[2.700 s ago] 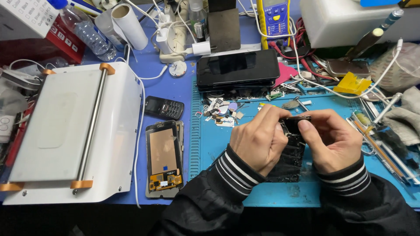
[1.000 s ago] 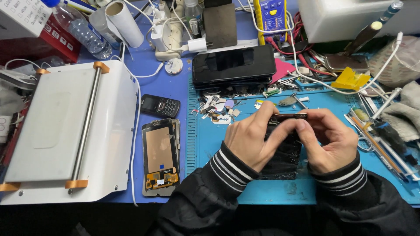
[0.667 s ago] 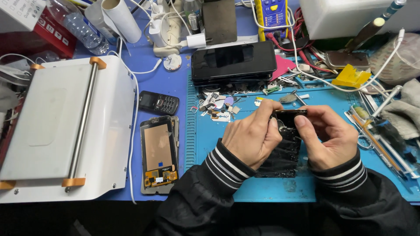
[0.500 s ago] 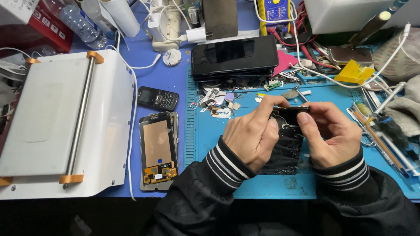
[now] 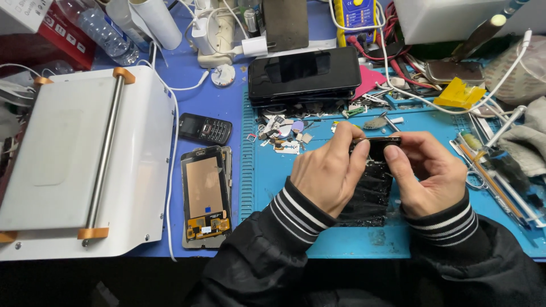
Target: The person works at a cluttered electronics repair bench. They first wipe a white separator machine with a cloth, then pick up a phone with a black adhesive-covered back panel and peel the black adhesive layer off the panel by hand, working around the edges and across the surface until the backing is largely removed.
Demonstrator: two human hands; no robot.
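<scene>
a white machine [image 5: 85,165] sits far left, with a keypad phone [image 5: 205,129] and an opened screen [image 5: 206,196] beside it. over the blue mat [image 5: 273,176], the left hand [image 5: 327,170] and right hand [image 5: 426,173] both pinch the cracked phone [image 5: 372,182], tilted up between them.

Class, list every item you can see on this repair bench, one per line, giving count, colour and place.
cracked phone: one, black, held over the mat
work mat: one, blue, bench centre
white machine: one, white with orange ends, left
screen panel: one, copper-backed, beside the machine
keypad phone: one, black, above the panel
stacked phones: black, top centre
small parts: many, mixed, mat's top edge
plastic bottle: one, clear, top left
left hand: gripping the phone
right hand: gripping the phone
</scene>
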